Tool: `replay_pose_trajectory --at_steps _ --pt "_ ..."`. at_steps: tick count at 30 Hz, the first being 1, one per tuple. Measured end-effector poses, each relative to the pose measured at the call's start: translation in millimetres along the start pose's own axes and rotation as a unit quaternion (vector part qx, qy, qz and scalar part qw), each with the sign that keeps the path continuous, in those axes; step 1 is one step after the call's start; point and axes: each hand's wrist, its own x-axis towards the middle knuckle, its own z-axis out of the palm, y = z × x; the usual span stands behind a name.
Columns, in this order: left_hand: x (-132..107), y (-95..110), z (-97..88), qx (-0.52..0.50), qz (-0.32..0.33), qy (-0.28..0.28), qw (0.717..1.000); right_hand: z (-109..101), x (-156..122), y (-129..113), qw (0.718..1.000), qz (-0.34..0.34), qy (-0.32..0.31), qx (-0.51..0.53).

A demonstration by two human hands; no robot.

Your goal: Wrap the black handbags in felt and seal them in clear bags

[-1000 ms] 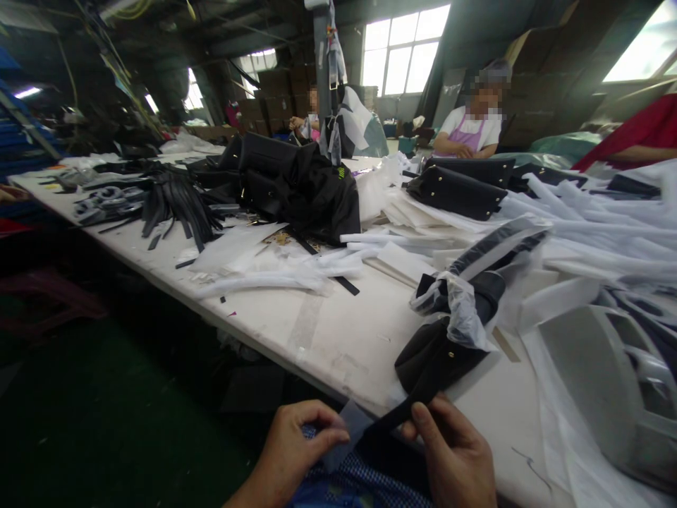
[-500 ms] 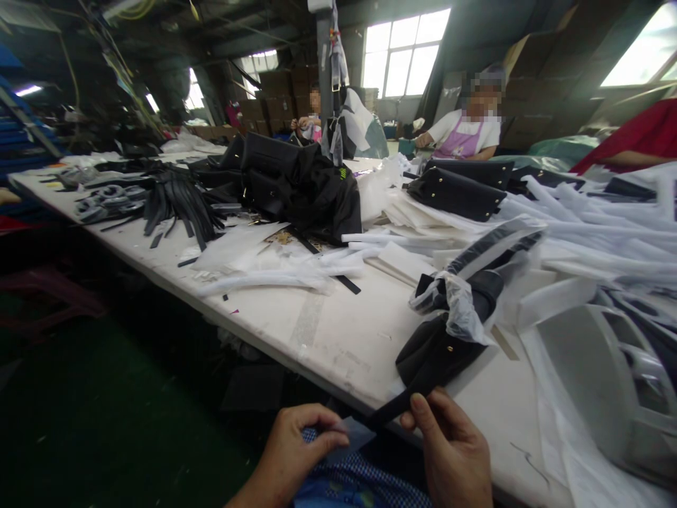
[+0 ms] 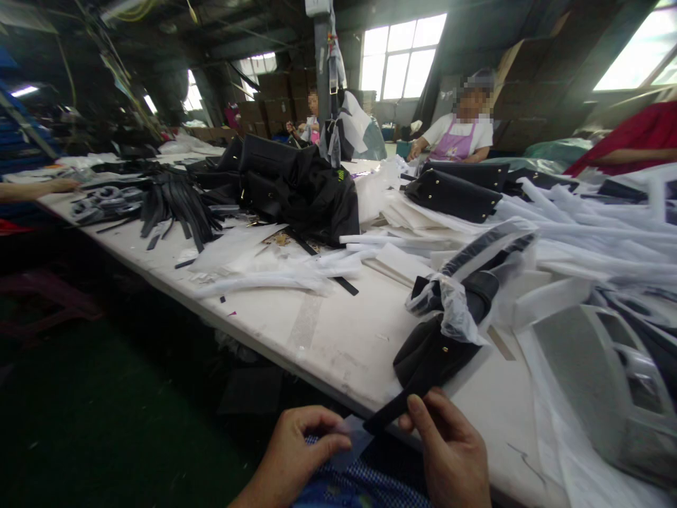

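Over my lap at the table's front edge, my left hand (image 3: 309, 448) pinches a small translucent plastic sheet (image 3: 353, 439). My right hand (image 3: 448, 441) grips a black strap (image 3: 388, 413) between thumb and fingers. The strap's free end points at the plastic sheet and meets or overlaps its edge; I cannot tell whether they are joined. Just beyond my right hand lies a black bag (image 3: 436, 353) with a small gold stud, and the strap runs up toward it. Clear plastic film (image 3: 453, 310) wraps the bag's handle (image 3: 470, 257).
Black bags (image 3: 460, 190) and white paper padding (image 3: 571, 229) lie across the white table (image 3: 338, 331). Black strips (image 3: 180, 201) are bundled at the left. A grey panel (image 3: 576, 374) sits at the right. A person in a purple apron (image 3: 458, 144) works opposite; another person's arm (image 3: 37, 189) reaches in left.
Another person's arm has come in at the left table edge. My hands keep their grips, with the plastic sheet tilted slightly. The view has shifted a little.
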Motion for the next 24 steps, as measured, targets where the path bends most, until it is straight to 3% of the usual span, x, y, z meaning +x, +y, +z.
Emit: replay_pose_trajectory --at_steps 9,17,24 --pt "1 5 -2.5 0.044 0.020 -0.026 0.998 -3 1 4 1.000 0.007 -0.001 -0.001" --pt "-2 5 -4.5 0.033 -0.008 -0.021 0.999 -2 -1 3 1.000 -0.013 -0.008 0.006" --pt "0 7 -0.4 0.035 -0.010 -0.035 0.999 -8 6 11 0.997 -0.066 -0.039 -0.011"
